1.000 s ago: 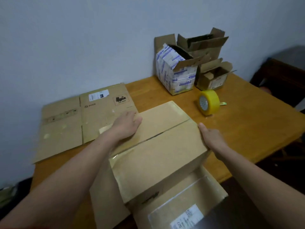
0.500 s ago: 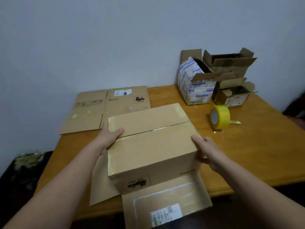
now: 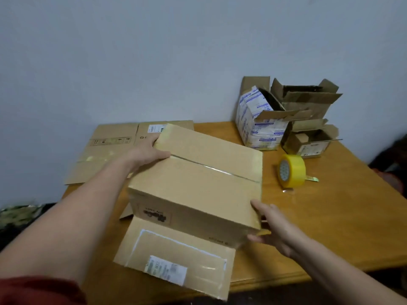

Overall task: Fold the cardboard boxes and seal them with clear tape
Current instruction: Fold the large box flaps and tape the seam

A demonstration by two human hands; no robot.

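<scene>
A brown cardboard box (image 3: 198, 183) stands in the middle of the wooden table (image 3: 326, 227), its two top flaps closed along a taped seam. One lower flap with a white label lies open toward me. My left hand (image 3: 145, 154) grips the box's far left corner, thumb on top. My right hand (image 3: 273, 225) holds the near right corner with fingers against the side. A roll of yellowish tape (image 3: 291, 173) stands on edge to the right of the box, a short tail sticking out.
A flattened cardboard box (image 3: 110, 150) lies at the back left against the wall. Several opened boxes (image 3: 286, 119) are stacked at the back right. The table's front edge runs just below the open flap.
The box has turned counter-clockwise on the table. My left hand moved up to the far left corner and my right hand slid down to the near right corner.
</scene>
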